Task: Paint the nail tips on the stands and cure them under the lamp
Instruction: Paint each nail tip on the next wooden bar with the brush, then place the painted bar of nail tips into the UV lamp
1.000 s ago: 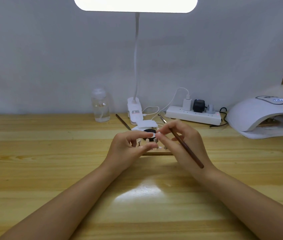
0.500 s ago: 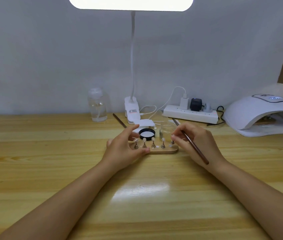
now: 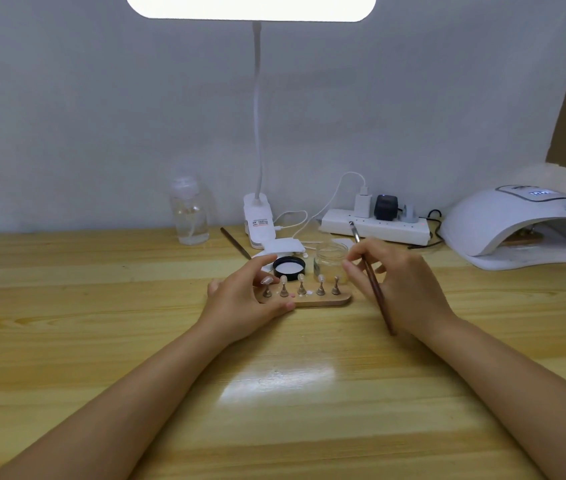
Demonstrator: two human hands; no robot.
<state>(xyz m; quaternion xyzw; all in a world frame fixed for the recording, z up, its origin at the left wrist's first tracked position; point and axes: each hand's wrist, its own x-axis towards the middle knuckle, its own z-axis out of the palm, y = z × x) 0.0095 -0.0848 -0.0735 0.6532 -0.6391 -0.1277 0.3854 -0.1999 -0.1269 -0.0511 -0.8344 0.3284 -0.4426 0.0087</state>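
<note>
1. The left hand (image 3: pixel 245 303) rests at the left end of the wooden stand base (image 3: pixel 323 299), fingers loosely spread, much as half a second ago.
2. The right hand (image 3: pixel 402 285) pinches the brush (image 3: pixel 373 282), now lifted slightly clear of the stands.
3. Five nail tips (image 3: pixel 301 278) stand in a row.
4. The curing lamp (image 3: pixel 520 223) sits far right.

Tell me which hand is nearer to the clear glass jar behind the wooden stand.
Right. The right hand, holding the brush, has its fingertips just beside the glass jar, on its right. The left hand rests at the wooden stand's left end, farther away.
</note>
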